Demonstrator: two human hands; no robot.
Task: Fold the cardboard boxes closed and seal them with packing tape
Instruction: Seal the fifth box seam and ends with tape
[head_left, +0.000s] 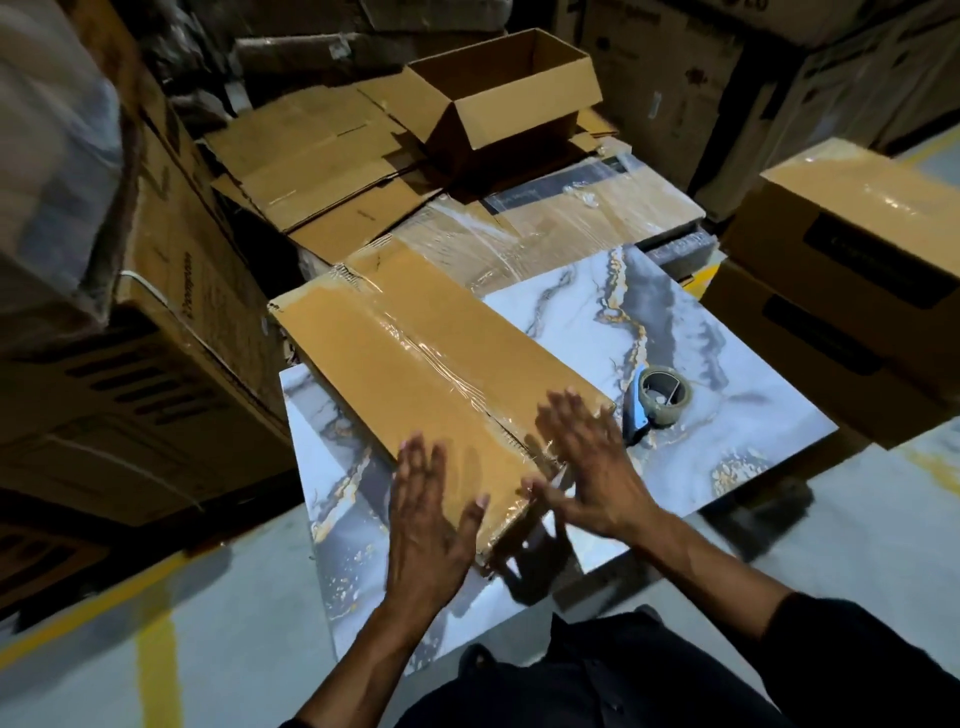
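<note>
Head view: both hands, left (423, 519) and right (589, 467), press flat with spread fingers on the taped box (415, 364) lying on the marble table (727, 364). Tape dispenser (657, 400) sits just right of it; open box (498, 98) behind shows no contents. Print on surrounding cartons is unreadable.

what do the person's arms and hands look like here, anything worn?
Both hands are bare: left hand and right hand show no gloves, rings or watch. Forearms are uncovered; a dark sleeve is pushed up the right arm. The left sleeve is out of frame.

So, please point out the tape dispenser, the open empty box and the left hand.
tape dispenser (658, 397), head view, on the roll of tape.
open empty box (511, 122), head view, on its front wall.
left hand (431, 512), head view, on its back.
</note>
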